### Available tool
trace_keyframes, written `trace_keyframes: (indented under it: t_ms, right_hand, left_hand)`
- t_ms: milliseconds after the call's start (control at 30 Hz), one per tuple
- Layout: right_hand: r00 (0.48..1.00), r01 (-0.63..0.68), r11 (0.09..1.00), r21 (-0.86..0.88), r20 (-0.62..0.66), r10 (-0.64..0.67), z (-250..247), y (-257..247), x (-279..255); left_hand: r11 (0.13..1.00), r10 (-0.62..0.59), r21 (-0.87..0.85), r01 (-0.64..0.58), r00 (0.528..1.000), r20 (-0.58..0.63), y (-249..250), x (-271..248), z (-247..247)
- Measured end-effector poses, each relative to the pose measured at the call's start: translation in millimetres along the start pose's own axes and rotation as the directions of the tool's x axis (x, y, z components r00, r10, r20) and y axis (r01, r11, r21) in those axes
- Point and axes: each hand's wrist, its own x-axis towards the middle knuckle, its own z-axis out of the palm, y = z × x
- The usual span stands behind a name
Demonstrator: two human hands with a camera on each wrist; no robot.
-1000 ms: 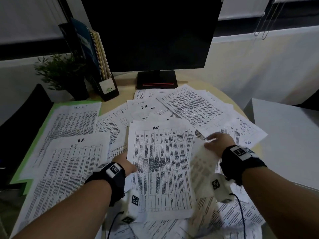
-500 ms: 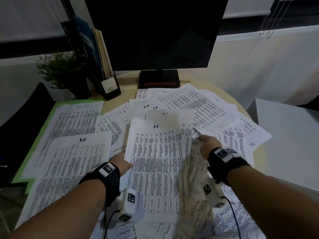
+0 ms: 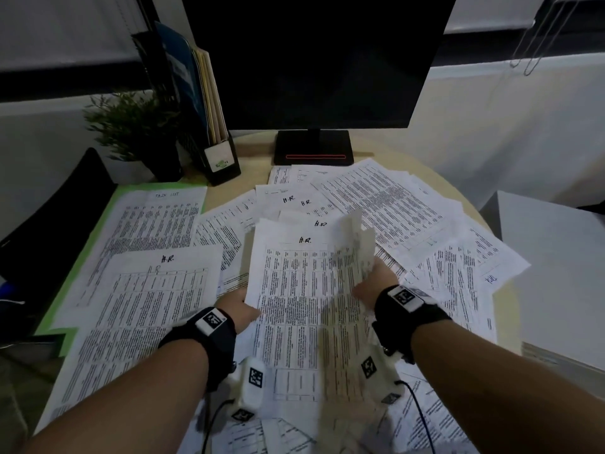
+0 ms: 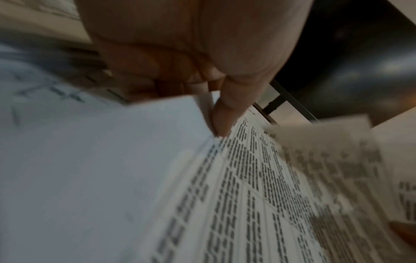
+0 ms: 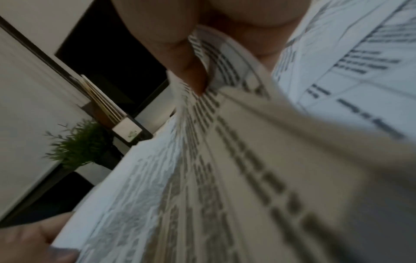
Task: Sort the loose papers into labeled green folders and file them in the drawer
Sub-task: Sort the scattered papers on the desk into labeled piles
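White printed sheets point(image 3: 386, 204) litter the round table point(image 3: 229, 194). At centre, the left hand point(image 3: 239, 311) pinches an H.R. stack point(image 3: 294, 296) at its 9 o'clock edge; the right hand point(image 3: 376, 283) clamps a curling sheet point(image 3: 357, 244) at 3 o'clock. Green folder point(image 3: 95, 237) lies at 10 o'clock.

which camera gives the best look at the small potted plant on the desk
The head view: the potted plant shows whole, pot included, left of the black file holder. The right wrist view catches it too, but tilted and blurred. The left wrist view does not show it, only paper and fingers.
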Motion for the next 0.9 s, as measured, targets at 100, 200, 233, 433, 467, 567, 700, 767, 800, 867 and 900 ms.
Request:
trace_keyframes:
  t_ms: [100, 200, 233, 433, 467, 567, 700, 767, 800, 867, 900]
  right_hand:
    - [0.991, 0.132, 0.990, 0.055, -0.029, -0.131, -2, -5, -2]
    - [0.974, 0.223, 0.954, 0.199, -0.075, -0.212, -20, -15, -12]
    - [0.973, 0.230, 0.933, 0.276, -0.085, -0.214, -28, -18, -15]
    - [0.920, 0.392, 0.792, 0.467, -0.182, -0.348, -70, -46, -38]
    - [0.897, 0.442, 0.763, 0.472, -0.219, -0.384, -75, -52, -43]
    - [0.826, 0.563, 0.683, 0.465, -0.338, -0.450, -83, -68, -55]
    - [0.760, 0.649, 0.575, 0.499, -0.459, -0.460, -85, -85, -68]
    - [0.755, 0.656, 0.500, 0.566, -0.469, -0.459, -84, -90, -70]
    - [0.762, 0.646, 0.481, 0.593, -0.459, -0.458, -84, -91, -70]
    - [0.784, 0.616, 0.475, 0.629, -0.432, -0.445, -79, -91, -67]
    - [0.795, 0.602, 0.482, 0.637, -0.424, -0.433, -76, -89, -65]
  left_hand:
    - [1.000, 0.012, -0.022, -0.012, 0.999, 0.031, 0, -1, -4]
    - [0.968, -0.025, -0.250, 0.002, 0.996, -0.086, -2, 1, -13]
    - [0.929, -0.048, -0.371, 0.000, 0.992, -0.119, 0, 0, -19]
    - [0.833, 0.216, -0.459, -0.310, 0.945, -0.248, 54, -32, -57]
    - [0.814, 0.261, -0.439, -0.380, 0.915, -0.309, 68, -39, -62]
    - [0.716, 0.331, -0.462, -0.524, 0.837, -0.436, 102, -56, -71]
    - [0.620, 0.346, -0.482, -0.618, 0.768, -0.539, 122, -70, -80]
    - [0.616, 0.370, -0.478, -0.626, 0.766, -0.526, 126, -72, -80]
    - [0.614, 0.372, -0.485, -0.622, 0.771, -0.517, 126, -72, -79]
    - [0.626, 0.377, -0.476, -0.617, 0.775, -0.508, 123, -68, -76]
    - [0.642, 0.375, -0.468, -0.608, 0.780, -0.500, 121, -65, -73]
